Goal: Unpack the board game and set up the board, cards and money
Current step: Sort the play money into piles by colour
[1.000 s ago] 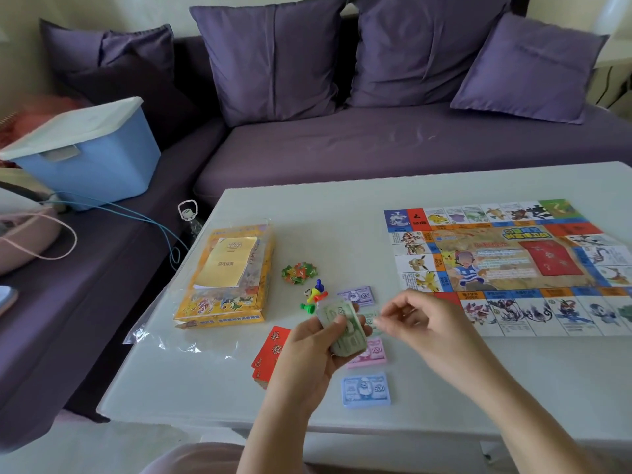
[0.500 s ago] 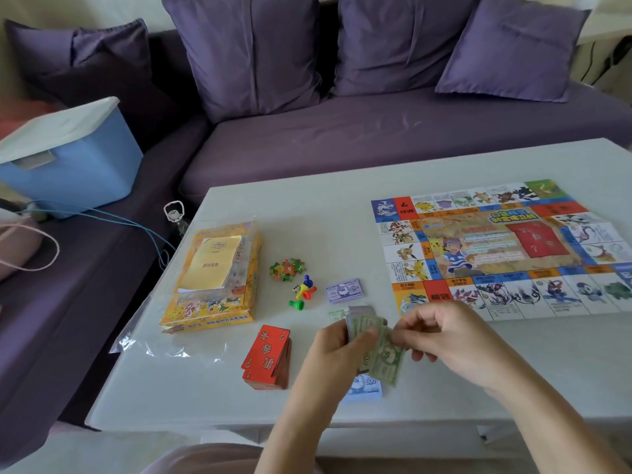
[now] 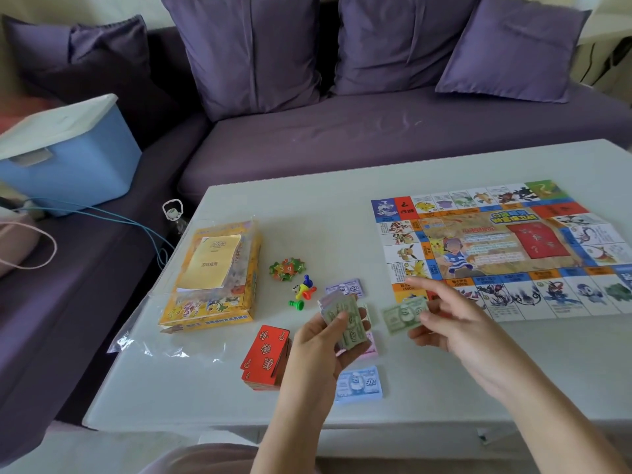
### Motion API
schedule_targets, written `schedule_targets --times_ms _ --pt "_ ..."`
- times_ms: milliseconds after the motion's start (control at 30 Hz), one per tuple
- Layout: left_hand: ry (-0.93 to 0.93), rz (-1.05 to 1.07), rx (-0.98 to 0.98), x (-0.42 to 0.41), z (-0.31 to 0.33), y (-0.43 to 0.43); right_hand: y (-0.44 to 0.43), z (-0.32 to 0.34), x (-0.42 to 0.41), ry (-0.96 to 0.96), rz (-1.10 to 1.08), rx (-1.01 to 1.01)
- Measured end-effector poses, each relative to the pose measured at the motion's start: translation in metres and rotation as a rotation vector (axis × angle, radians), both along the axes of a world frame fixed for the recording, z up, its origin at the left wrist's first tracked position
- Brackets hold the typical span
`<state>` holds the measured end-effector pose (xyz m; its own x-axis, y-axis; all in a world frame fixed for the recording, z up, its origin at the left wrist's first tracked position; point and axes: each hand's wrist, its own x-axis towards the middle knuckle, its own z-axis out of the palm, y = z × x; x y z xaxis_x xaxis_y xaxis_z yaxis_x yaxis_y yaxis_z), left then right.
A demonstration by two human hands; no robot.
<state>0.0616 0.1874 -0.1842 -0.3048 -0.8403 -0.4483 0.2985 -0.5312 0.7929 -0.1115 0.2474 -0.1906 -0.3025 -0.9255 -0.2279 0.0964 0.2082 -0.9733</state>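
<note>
Sorting money: my left hand [image 3: 319, 354] grips the note stack [image 3: 343, 318], right hand [image 3: 451, 323] pinches one green note [image 3: 400, 315], likely flimsy, by its edge.

— Where's the left hand [image 3: 325, 343]?
— Held up, palm toward the person, forearm running in from six o'clock. Fingers and thumb are curled round a stack of notes [image 3: 345, 323].
— And the right hand [image 3: 451, 319]?
— At its three o'clock, apart from it, forearm in from five o'clock. Its grip pinches one green note [image 3: 402, 316]. One blurred finger stretches toward ten.
</note>
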Motion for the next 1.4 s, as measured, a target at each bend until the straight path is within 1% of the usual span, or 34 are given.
schedule_targets --times_ms 167,300,533,700,767,933,1200,1400 --pt "-0.006 0.038 0.016 -0.004 -0.002 0.002 -0.002 0.004 0.009 -0.241 -0.138 -0.034" --pt "0.004 0.064 -0.006 -0.007 -0.004 0.006 -0.004 0.002 0.020 -0.298 -0.146 -0.042" --pt "0.121 0.106 -0.137 -0.012 -0.001 0.013 -0.007 -0.008 0.045 -0.246 -0.148 0.006" --pt "0.052 0.105 -0.207 -0.011 -0.006 0.014 -0.009 -0.013 0.055 -0.311 -0.197 -0.008" --pt "0.033 0.094 -0.226 -0.010 -0.006 0.015 -0.008 -0.012 0.055 -0.310 -0.200 -0.029" --pt "0.083 0.066 -0.220 -0.009 0.001 0.015 -0.005 -0.009 0.051 -0.267 -0.219 -0.072" --pt "0.107 0.105 -0.161 -0.009 0.001 0.012 -0.002 -0.001 0.036 -0.382 -0.283 -0.122" --pt "0.031 0.138 -0.170 -0.007 -0.003 0.011 -0.002 0.004 0.022 -0.373 -0.286 -0.187"
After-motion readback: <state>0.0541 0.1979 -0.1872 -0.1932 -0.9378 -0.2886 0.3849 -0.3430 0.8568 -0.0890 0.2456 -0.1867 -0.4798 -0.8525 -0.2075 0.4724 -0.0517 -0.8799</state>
